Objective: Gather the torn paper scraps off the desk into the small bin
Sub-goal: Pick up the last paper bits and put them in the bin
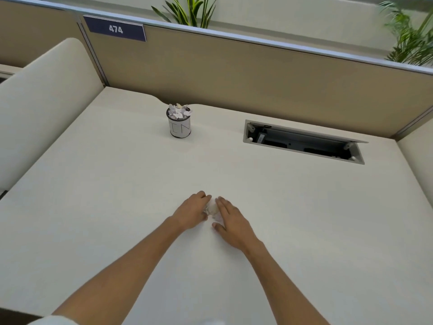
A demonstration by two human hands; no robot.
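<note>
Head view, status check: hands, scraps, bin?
Left hand and right hand cupped around small pile of white torn paper scraps. Small white cylindrical bin already heaped. Path clear.

Office, open-plan cubicle, as far as I can see. Tan fabric partition panel (pixel 234 73) with a metal top rail runs along 12 o'clock behind the white counter (pixel 117 184). Blue number plate "474" (pixel 115 29) is fixed on the partition at 11 o'clock, workstation-style numbering. Open cable hatch (pixel 302 141) is set into the counter at 1 o'clock, wiring tray visible inside. Potted plants (pixel 189 10) show behind the partition. Cream curved side divider (pixel 46 95) stands at 10 o'clock.
</note>
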